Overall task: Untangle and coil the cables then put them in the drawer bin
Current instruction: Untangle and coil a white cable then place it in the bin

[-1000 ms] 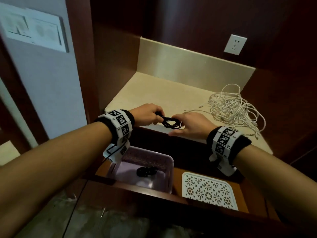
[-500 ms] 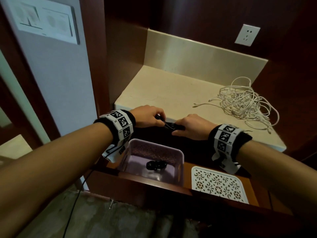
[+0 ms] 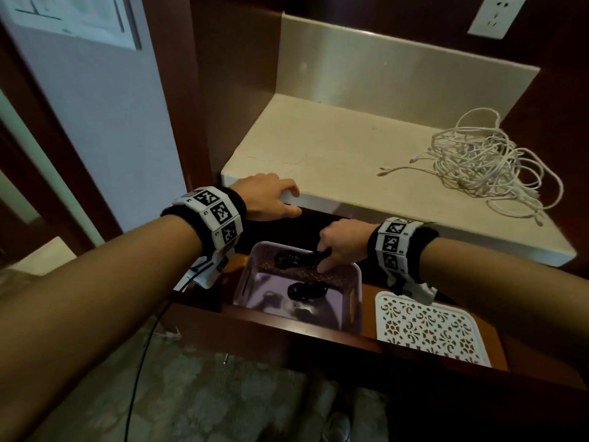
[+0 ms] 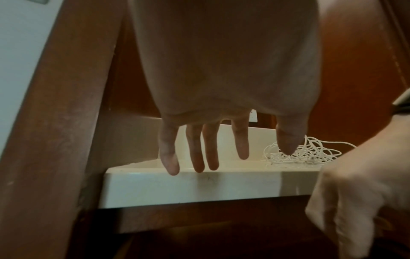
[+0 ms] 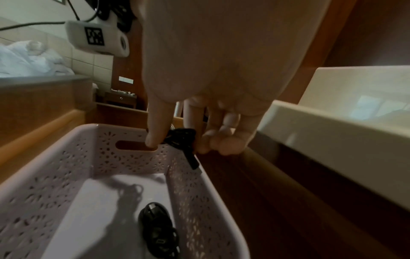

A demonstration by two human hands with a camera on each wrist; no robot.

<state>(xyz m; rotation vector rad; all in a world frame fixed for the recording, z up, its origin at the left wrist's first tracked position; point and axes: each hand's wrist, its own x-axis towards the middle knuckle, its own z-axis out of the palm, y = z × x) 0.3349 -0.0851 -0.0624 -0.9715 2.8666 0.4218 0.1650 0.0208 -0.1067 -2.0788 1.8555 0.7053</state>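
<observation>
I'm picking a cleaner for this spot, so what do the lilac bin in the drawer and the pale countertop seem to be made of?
The lilac bin looks like moulded plastic with a matt finish: thin walls pierced by a cut-out pattern and a moulded handle slot. The countertop looks like polished stone or a stone-look composite: a thick cream slab with faint veining and a soft sheen. Which of the two cannot be told.

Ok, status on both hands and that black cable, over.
Left hand open, resting on counter edge. Right hand pinching coiled black cable over purple bin. White cable tangle untouched. Nothing blocking.
</observation>
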